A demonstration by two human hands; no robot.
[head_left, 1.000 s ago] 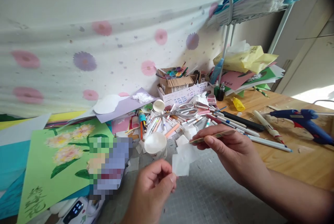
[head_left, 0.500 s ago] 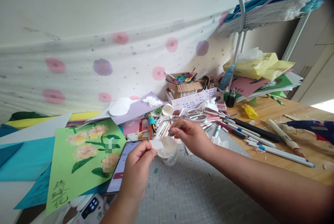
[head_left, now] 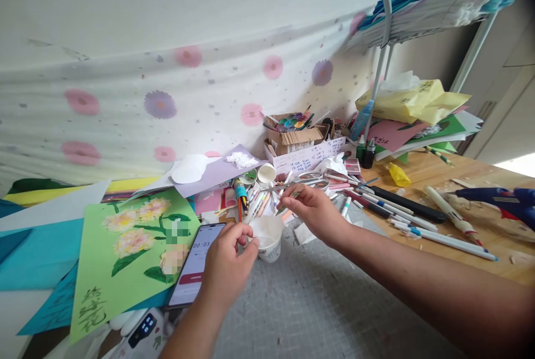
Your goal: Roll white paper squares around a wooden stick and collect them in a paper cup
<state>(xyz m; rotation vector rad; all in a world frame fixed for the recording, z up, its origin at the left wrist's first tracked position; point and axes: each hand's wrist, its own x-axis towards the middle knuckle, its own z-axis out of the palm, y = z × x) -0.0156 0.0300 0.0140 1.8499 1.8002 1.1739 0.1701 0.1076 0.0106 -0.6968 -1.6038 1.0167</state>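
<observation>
My left hand is closed in a pinch at the near left rim of a white paper cup. Between its thumb and finger is a thin, pale piece of paper, partly covering the cup's mouth. My right hand is closed just behind and right of the cup. A thin, dark, slender tip shows below its fingers, too small to name. Metal scissors lie just behind the right hand, partly hidden by it.
A phone and a green flower painting lie at left. Pens and markers spread across the wooden table, with a blue glue gun far right. A cardboard box stands behind. The grey cutting mat is in front.
My left hand has moved slightly right, bringing the paper piece lower and more over the cup. My right hand has shifted a little, its fingers still closed. The view has turned slightly.
</observation>
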